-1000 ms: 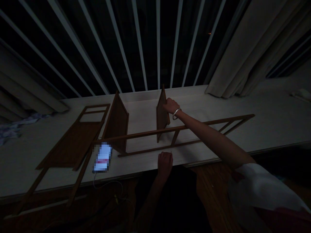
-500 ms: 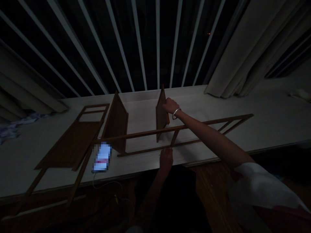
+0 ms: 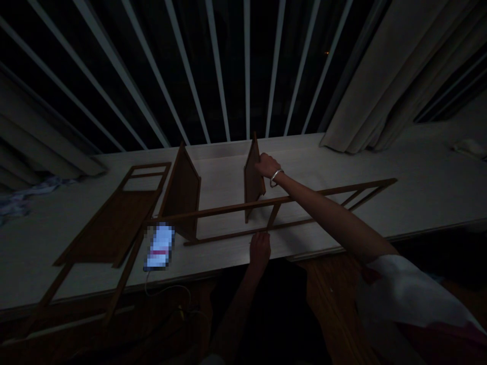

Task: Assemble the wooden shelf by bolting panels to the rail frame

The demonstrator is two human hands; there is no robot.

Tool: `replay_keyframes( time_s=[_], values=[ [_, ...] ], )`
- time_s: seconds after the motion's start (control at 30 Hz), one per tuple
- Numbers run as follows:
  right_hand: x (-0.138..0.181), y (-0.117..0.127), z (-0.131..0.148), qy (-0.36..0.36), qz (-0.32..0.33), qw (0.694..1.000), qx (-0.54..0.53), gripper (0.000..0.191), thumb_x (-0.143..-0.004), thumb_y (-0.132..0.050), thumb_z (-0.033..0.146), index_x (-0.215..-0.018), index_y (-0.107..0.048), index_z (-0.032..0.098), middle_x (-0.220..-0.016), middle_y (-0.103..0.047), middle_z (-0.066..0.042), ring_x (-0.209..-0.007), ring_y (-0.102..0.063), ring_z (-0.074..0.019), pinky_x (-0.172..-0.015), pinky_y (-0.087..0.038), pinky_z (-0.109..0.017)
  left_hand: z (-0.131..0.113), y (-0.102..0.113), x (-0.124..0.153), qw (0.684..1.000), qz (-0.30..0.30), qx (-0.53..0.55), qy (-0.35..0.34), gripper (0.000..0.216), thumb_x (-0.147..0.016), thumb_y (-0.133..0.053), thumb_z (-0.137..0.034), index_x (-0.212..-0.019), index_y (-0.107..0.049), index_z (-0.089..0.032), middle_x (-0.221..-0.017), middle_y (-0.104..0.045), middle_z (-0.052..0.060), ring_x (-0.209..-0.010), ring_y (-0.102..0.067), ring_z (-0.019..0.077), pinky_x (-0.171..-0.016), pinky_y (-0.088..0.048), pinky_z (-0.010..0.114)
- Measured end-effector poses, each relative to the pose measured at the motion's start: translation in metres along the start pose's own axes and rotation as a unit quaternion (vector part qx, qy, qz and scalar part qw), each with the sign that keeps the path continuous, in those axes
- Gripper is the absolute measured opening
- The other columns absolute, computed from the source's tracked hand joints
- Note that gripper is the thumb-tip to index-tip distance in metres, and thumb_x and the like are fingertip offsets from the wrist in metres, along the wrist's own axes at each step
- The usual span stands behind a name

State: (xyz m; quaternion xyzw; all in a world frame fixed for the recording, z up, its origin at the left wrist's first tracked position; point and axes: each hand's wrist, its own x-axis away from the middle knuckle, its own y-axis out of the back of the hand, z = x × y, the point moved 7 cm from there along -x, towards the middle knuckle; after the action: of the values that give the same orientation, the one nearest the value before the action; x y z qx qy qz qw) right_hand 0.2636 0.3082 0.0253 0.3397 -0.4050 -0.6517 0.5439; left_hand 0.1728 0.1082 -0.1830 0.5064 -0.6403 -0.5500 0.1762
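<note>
A brown wooden rack frame (image 3: 224, 209) lies on its side on the pale ledge, its long rails running left to right. Two wooden shelf panels stand up from it, a larger left panel (image 3: 180, 195) and a smaller middle panel (image 3: 251, 175). My right hand (image 3: 268, 166), a silver bracelet at its wrist, is closed on the upper right edge of the middle panel. Below, beside the near rail, my left hand (image 3: 261, 248) has its fingers curled together. A thin tip shows at its left side, too dark to name.
Another wooden frame with a panel (image 3: 110, 218) lies at the left, its legs over the ledge edge. A lit phone (image 3: 160, 246) with a cable rests near the front. White bars (image 3: 247, 71) stand behind the ledge (image 3: 429, 187), with curtains (image 3: 365, 96) at both sides.
</note>
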Motion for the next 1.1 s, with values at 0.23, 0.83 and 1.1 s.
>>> replay_keyframes(
  time_s=[0.23,0.83,1.1],
  values=[
    [0.001,0.001,0.001,-0.001,0.009,1.0,0.004,0.04,-0.076,-0.049,0.032,-0.109,-0.052,0.01,-0.112,-0.059,-0.021,-0.104,-0.056,-0.0332,-0.08,-0.046,-0.04,0.005,0.0,-0.002,1.0,-0.009,-0.001,0.006,0.026,-0.083,-0.038,-0.007,-0.096,-0.058,-0.018,-0.093,-0.062,0.009,-0.093,-0.055,0.0203,-0.09,-0.042,0.037],
    [-0.002,0.0,0.0,0.002,0.015,1.0,0.024,0.039,-0.075,-0.05,0.031,-0.109,-0.053,0.011,-0.112,-0.06,-0.019,-0.103,-0.058,-0.0316,-0.078,-0.047,-0.038,0.016,0.02,-0.023,0.996,-0.016,-0.054,0.068,0.014,-0.085,-0.047,-0.029,-0.093,-0.053,-0.018,-0.095,-0.056,0.008,-0.093,-0.05,0.0225,-0.079,-0.038,0.037],
    [-0.001,0.008,0.0,0.001,-0.008,0.998,0.064,0.035,-0.076,-0.048,0.031,-0.105,-0.056,0.013,-0.11,-0.061,-0.018,-0.101,-0.058,-0.0332,-0.078,-0.047,-0.041,0.02,0.018,-0.021,0.995,-0.021,-0.066,0.077,0.015,-0.084,-0.05,-0.031,-0.09,-0.055,-0.018,-0.099,-0.055,0.008,-0.092,-0.05,0.0207,-0.078,-0.038,0.035]
  ],
)
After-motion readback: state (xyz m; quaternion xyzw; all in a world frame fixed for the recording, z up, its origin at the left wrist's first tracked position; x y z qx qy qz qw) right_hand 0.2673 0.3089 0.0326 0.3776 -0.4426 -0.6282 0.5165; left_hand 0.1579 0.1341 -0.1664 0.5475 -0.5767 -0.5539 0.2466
